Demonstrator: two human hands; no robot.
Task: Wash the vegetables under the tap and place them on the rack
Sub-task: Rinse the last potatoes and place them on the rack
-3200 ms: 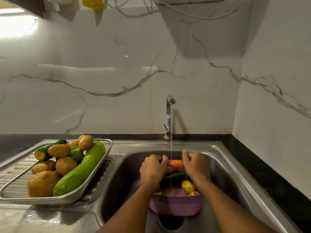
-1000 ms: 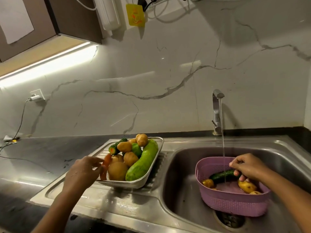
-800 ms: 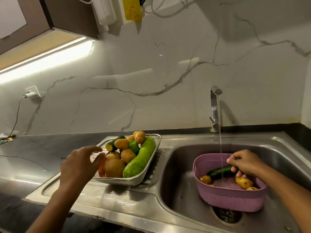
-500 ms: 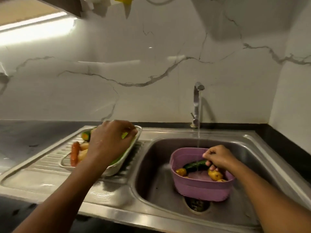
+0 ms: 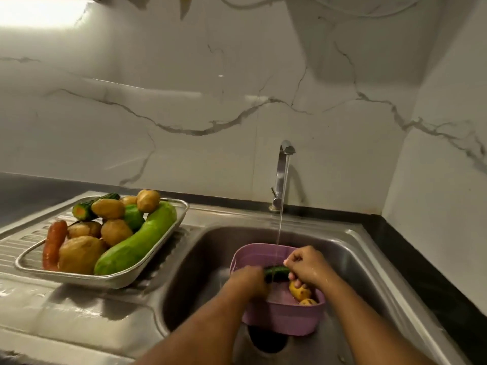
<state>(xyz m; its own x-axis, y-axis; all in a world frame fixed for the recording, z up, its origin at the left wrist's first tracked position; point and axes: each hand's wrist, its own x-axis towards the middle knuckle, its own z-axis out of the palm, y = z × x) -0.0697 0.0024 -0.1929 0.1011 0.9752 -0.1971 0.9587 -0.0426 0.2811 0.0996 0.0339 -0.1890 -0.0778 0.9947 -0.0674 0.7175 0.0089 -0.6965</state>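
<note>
Over the purple basket in the sink, both hands hold a dark green cucumber under the thin stream from the tap. My left hand grips its left end and my right hand grips its right end. Two small potatoes lie in the basket below my right hand. On the drainboard to the left, the metal rack carries a carrot, several potatoes, a large light green gourd and a cut cucumber.
The steel sink has its drain opening just in front of the basket. A marble wall rises behind the tap and on the right. Black counter edging runs along the right side.
My left hand has left the rack, where the carrot now lies, and come across to the cucumber in the basket. My right hand has kept hold of the cucumber.
</note>
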